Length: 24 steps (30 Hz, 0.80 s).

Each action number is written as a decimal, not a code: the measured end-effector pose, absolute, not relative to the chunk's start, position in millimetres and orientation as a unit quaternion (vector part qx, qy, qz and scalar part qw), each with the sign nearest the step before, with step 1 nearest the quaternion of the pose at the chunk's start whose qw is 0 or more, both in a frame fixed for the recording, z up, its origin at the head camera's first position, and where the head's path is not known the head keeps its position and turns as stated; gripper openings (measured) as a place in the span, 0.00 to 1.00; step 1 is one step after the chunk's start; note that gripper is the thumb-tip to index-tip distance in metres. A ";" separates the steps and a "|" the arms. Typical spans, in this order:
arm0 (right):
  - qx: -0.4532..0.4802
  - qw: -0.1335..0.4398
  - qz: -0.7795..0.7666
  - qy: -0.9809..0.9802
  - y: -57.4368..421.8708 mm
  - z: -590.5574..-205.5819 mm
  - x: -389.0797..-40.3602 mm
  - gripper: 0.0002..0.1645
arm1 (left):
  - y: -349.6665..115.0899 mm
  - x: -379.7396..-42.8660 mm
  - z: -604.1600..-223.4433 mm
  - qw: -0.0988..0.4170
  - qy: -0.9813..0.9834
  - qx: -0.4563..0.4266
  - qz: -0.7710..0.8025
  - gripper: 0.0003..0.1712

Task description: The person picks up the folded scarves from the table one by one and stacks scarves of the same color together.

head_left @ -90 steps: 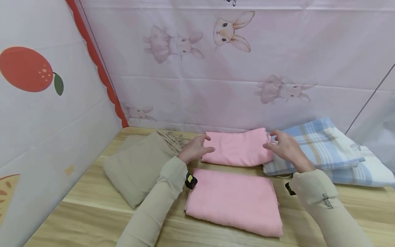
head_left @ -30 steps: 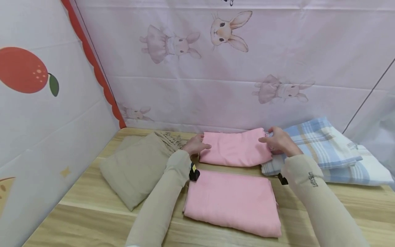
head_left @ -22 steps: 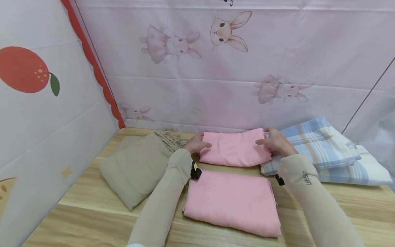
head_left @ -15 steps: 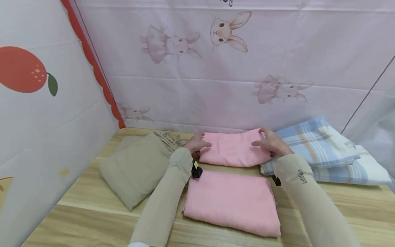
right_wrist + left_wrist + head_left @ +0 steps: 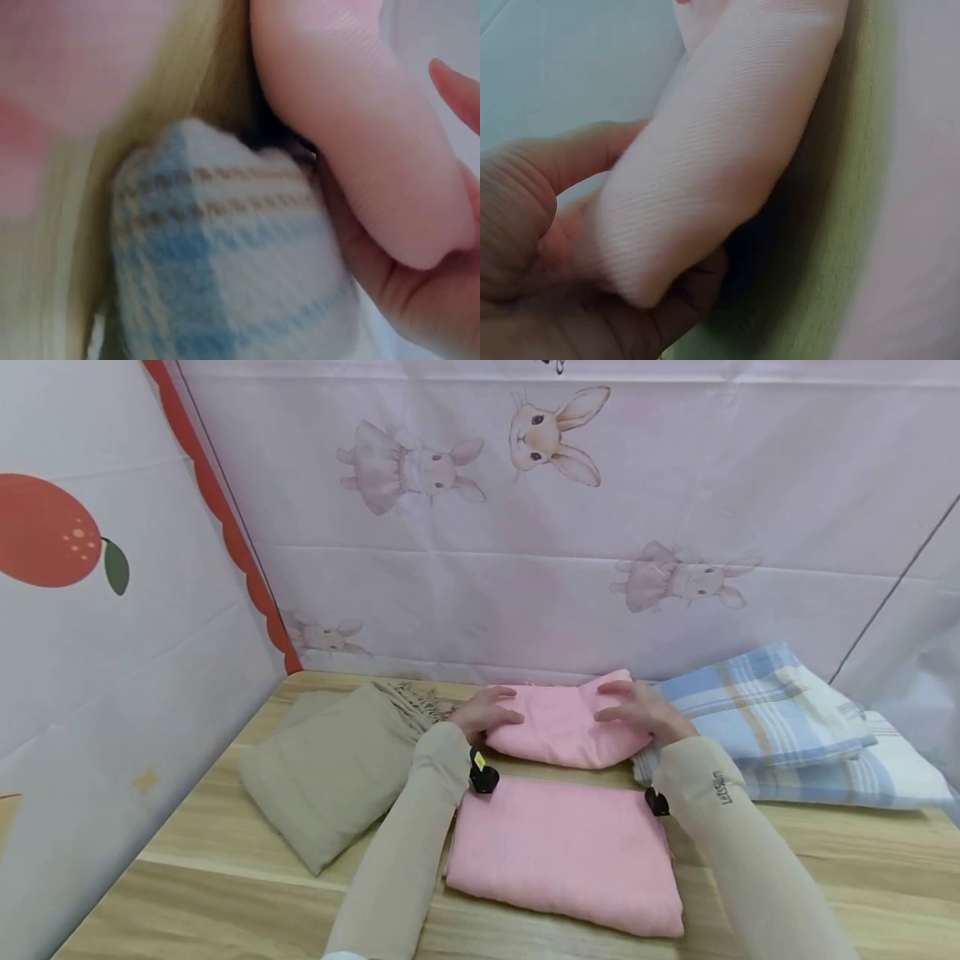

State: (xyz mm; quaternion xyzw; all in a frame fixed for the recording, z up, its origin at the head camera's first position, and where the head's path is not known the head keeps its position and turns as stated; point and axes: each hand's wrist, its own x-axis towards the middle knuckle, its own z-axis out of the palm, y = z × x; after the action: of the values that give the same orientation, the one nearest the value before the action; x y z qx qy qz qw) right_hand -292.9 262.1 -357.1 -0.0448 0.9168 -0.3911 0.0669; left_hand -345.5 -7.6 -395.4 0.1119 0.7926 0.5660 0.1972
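A small folded pink scarf (image 5: 561, 725) lies against the back wall, its middle slightly buckled. My left hand (image 5: 480, 713) grips its left end, with thumb on top. In the left wrist view, fingers curl beneath the scarf's rounded end (image 5: 705, 157). My right hand (image 5: 647, 710) holds the opposite end, thumb over it. The right wrist view shows that end of the scarf (image 5: 352, 142) resting in the curled hand (image 5: 427, 300). A larger folded pink cloth (image 5: 566, 856) lies flat in front, beneath the forearms' reach, touched by neither hand.
To the left lies a beige fringed scarf (image 5: 337, 768), folded. Blue and white plaid cloths (image 5: 765, 718) are stacked at the right, close beside my right hand. All rest on a wooden table (image 5: 217, 893), bounded by a rabbit-printed wall covering (image 5: 480, 593) behind.
My right hand has moved left from the scarf's edge and now holds its end. The left hand has closed around the other end. The scarf has become shorter and more buckled.
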 end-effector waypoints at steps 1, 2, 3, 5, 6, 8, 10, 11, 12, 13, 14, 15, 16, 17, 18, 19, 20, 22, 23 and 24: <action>-0.053 0.063 -0.381 0.921 261.8 -358.0 -293.2 0.36 | -7.9 -345.5 -395.7 0.202 0.789 0.110 0.570 0.37; -0.058 0.061 -0.374 0.923 261.2 -358.6 -293.2 0.35 | -8.1 -345.4 -395.7 0.206 0.787 0.112 0.571 0.37; -0.063 0.061 -0.370 0.925 260.8 -359.3 -293.4 0.34 | -8.3 -345.4 -395.6 0.206 0.790 0.115 0.566 0.36; -0.061 0.070 -0.372 0.924 259.4 -360.3 -292.8 0.33 | -8.6 -345.6 -395.6 0.202 0.802 0.124 0.548 0.35; -0.061 0.072 -0.372 0.923 259.0 -360.9 -293.1 0.34 | -8.7 -345.2 -394.9 0.198 0.811 0.130 0.535 0.34; -0.054 0.080 -0.382 0.919 257.4 -361.8 -293.5 0.34 | -8.6 -344.6 -393.3 0.186 0.833 0.147 0.499 0.33; -0.042 0.085 -0.387 0.917 255.9 -363.0 -293.9 0.35 | -9.0 -344.1 -391.8 0.179 0.850 0.157 0.470 0.34; -0.040 0.085 -0.387 0.917 255.6 -364.4 -294.1 0.35 | -9.2 -344.2 -391.7 0.183 0.853 0.159 0.462 0.35; -0.036 0.085 -0.388 0.917 255.4 -365.9 -294.1 0.35 | -9.7 -343.6 -391.3 0.185 0.856 0.161 0.455 0.36; -0.032 0.086 -0.390 0.916 254.9 -367.4 -293.8 0.35 | -10.0 -342.9 -391.2 0.188 0.859 0.161 0.449 0.37; -0.029 0.086 -0.391 0.916 254.6 -368.6 -293.3 0.35 | -10.4 -342.4 -390.8 0.191 0.860 0.160 0.445 0.37; -0.028 0.085 -0.391 0.916 254.6 -369.8 -293.2 0.35 | -11.0 -341.6 -390.5 0.191 0.862 0.160 0.441 0.38; -0.028 0.082 -0.389 0.917 254.7 -370.3 -292.5 0.35 | -11.3 -340.8 -390.1 0.189 0.866 0.159 0.436 0.38; -0.030 0.077 -0.388 0.918 254.5 -370.6 -292.4 0.36 | -11.6 -340.6 -389.8 0.184 0.868 0.158 0.434 0.39; -0.030 0.075 -0.387 0.918 254.4 -370.0 -291.9 0.36 | -11.7 -339.2 -388.1 0.177 0.870 0.158 0.432 0.39; -0.030 0.072 -0.388 0.918 254.4 -369.0 -291.5 0.36 | -11.6 -338.2 -386.6 0.170 0.871 0.157 0.433 0.39; -0.035 0.066 -0.385 0.920 254.7 -367.5 -290.7 0.37 | -11.5 -337.3 -384.9 0.162 0.874 0.158 0.431 0.39; -0.036 0.057 -0.381 0.922 255.3 -364.8 -288.7 0.37 | -11.4 -335.6 -382.0 0.148 0.878 0.163 0.426 0.40; -0.035 0.054 -0.381 0.922 255.8 -364.0 -287.7 0.37 | -11.5 -334.7 -380.7 0.142 0.878 0.166 0.425 0.39; -0.033 0.054 -0.383 0.921 256.2 -362.7 -286.2 0.38 | -11.6 -333.7 -379.3 0.135 0.881 0.173 0.419 0.39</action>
State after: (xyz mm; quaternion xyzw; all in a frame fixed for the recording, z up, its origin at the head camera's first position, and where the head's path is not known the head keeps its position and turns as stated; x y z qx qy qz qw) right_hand -286.2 256.2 -362.7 -0.0330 0.9214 -0.3835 0.0538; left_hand -333.7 -11.6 -379.3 0.1731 0.8810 0.4192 0.1350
